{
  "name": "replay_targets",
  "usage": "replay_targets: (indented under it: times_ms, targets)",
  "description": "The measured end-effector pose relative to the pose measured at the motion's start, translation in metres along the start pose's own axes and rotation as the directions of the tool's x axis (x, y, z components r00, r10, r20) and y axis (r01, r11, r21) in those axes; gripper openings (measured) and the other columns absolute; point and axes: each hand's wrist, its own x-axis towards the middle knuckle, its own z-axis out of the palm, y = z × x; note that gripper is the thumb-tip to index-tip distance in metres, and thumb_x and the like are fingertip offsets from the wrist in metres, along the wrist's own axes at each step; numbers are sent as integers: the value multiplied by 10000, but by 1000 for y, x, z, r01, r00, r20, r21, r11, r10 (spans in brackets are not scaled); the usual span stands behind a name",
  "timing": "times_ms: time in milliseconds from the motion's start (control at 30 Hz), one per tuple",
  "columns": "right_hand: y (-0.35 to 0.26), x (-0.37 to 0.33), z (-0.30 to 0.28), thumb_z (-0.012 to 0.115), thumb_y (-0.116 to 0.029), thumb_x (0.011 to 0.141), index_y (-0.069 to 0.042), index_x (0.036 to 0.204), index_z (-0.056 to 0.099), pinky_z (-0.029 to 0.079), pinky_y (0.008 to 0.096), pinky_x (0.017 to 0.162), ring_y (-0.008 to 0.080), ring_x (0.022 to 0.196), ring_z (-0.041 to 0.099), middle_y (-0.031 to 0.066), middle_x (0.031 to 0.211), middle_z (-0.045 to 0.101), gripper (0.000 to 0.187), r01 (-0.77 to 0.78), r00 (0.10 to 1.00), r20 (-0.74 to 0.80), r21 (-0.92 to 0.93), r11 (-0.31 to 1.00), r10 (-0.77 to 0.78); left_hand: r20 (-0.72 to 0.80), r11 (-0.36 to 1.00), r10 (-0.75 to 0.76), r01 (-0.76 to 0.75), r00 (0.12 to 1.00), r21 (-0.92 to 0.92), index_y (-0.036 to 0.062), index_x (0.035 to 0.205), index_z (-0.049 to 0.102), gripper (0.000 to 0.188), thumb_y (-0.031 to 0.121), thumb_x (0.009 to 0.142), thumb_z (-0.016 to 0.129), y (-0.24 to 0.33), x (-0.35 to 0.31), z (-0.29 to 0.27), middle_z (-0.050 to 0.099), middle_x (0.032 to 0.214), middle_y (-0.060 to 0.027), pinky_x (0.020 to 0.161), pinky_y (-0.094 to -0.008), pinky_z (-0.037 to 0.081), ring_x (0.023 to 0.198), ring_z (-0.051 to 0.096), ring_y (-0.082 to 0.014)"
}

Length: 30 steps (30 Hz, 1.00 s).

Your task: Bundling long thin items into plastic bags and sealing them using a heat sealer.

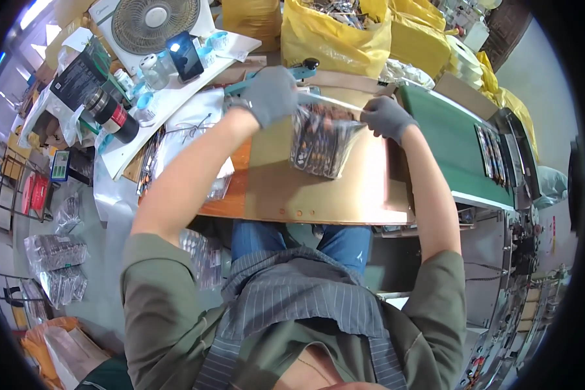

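Note:
A clear plastic bag (pixel 322 140) packed with dark, brown-patterned pieces hangs over the tan work board (pixel 273 195). Its top edge is drawn out in a pale, narrow band between my two grey-gloved hands. My right hand (pixel 389 118) pinches the right end of that edge. At the other end, my left hand (pixel 271 96) is closed on the bag's top, slightly smeared by motion, its fingertips partly hidden. Just beyond the left hand stands a blue tool with a black knob (pixel 311 64), partly covered by the glove.
On the right is a green conveyor belt (pixel 445 143) carrying slim dark packs (pixel 493 156). A white shelf (pixel 175 97) at left bears a thermos (pixel 114 117) and a phone (pixel 185 57). Yellow sacks (pixel 331 42) stand behind the board; filled bags (pixel 55 253) lie on the floor.

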Motion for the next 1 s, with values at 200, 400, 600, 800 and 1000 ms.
replay_targets:
  times_ms: [200,400,600,800,1000]
  targets:
    - [7,-5,-6,554,-135,823,-33,847,587,446,242,458,99,515,552,25,621,559,110,8,999,-54,165,986,1,37,995,-34,37,999,-97,15,738,630,203,151,803,496,14,-7,7,628,606,-130,553,-318,489,514,619,-187]
    - [16,-17,-14,571,-83,797,-31,849,574,447,243,483,105,519,540,16,645,551,74,260,956,-243,429,865,-167,58,949,-93,106,994,-296,-34,877,638,204,117,829,510,20,-9,7,632,632,-92,524,-262,490,535,619,-125]
    - [-1,-52,-22,667,-148,805,-28,1014,537,459,264,715,138,784,576,65,869,591,274,710,574,-642,80,700,-509,235,742,-165,277,958,-610,-71,921,617,189,80,847,532,48,-18,-17,638,788,-103,517,-248,491,598,628,-121]
    - [-17,-39,40,603,-294,880,-28,805,596,428,303,516,240,531,570,70,581,562,276,742,549,-397,-173,647,-736,8,788,-19,20,1000,-615,-38,904,619,132,62,829,575,70,-20,-43,637,800,-83,614,-248,506,709,626,-123]
    - [-47,15,45,575,-311,886,-40,747,590,444,337,487,219,530,589,95,609,608,305,643,699,-467,78,762,-542,374,427,-132,393,918,-814,-8,1039,607,349,99,731,732,-10,-45,17,640,977,-61,752,-263,481,857,590,-104]
